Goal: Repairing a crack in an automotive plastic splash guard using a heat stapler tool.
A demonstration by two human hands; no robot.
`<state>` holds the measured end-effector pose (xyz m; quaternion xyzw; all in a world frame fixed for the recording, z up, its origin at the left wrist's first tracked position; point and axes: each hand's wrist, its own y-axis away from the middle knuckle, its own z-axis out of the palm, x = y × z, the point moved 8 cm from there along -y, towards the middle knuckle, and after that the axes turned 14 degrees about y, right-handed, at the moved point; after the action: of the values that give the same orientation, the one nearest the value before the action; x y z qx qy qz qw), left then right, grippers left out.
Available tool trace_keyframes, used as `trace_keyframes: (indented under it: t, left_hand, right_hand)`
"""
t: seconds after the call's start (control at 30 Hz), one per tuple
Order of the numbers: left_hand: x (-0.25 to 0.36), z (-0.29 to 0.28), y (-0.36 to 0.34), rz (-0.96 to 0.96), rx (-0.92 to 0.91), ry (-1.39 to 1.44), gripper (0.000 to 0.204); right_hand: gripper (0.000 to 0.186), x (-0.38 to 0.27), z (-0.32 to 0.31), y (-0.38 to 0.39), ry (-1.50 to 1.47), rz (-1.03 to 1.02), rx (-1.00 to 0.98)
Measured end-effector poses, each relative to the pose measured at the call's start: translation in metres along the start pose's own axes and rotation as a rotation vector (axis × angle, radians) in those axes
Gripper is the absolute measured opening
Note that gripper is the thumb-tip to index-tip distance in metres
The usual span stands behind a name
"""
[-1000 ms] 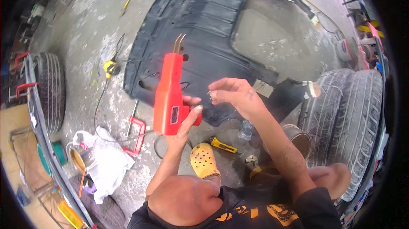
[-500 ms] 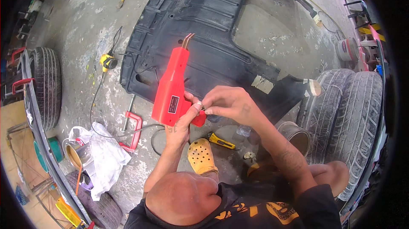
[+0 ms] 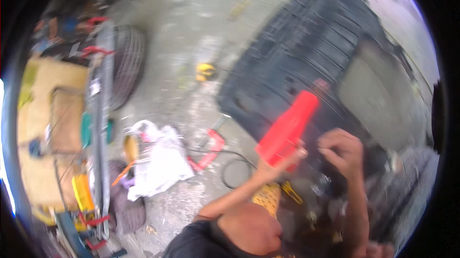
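My left hand (image 3: 280, 159) is closed round the red pistol-shaped tool (image 3: 287, 123), whose pronged tip is blurred over the large black plastic panel (image 3: 297, 32) lying on the floor. To the right of the tool, my right hand (image 3: 340, 147) is apart from it with curled, pinched fingers. Whatever is between those fingertips is too small and blurred to name. A dark cable (image 3: 237, 158) runs along the floor beside my left arm.
At left stand a tire (image 3: 127, 66), a long metal bar (image 3: 100, 128) and plywood (image 3: 36, 114). A white cloth (image 3: 160, 167), red clamp (image 3: 215, 143), yellow device (image 3: 205, 71) and yellow cutter (image 3: 292, 191) lie around me. Blurred tires (image 3: 407, 181) are at right.
The view has swung leftward, shifting the scene rightward and blurring it. My right hand met my left at the tool half a second ago; it is now pulled away to the right.
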<state>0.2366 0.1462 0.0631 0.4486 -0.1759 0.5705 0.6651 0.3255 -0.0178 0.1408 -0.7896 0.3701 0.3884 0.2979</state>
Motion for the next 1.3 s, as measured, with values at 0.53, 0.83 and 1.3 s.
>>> trace_keyframes:
  t: [0.53, 0.83, 1.3]
  left_hand:
    - [-0.004, -0.026, 0.003, -0.014, -0.278, 0.058, 0.036]
    - [-0.010, 0.004, -0.001, 0.139, -0.558, 0.306, 0.038]
    - [-0.005, 0.011, 0.001, 0.013, -0.782, 0.691, 0.034]
  right_hand:
    - [0.012, 0.020, -0.102, -0.021, -0.127, 0.031, 0.187]
    - [0.014, -0.031, -0.108, -0.005, 0.069, -0.137, 0.187]
    - [0.015, -0.071, -0.079, -0.008, 0.017, -0.116, 0.254]
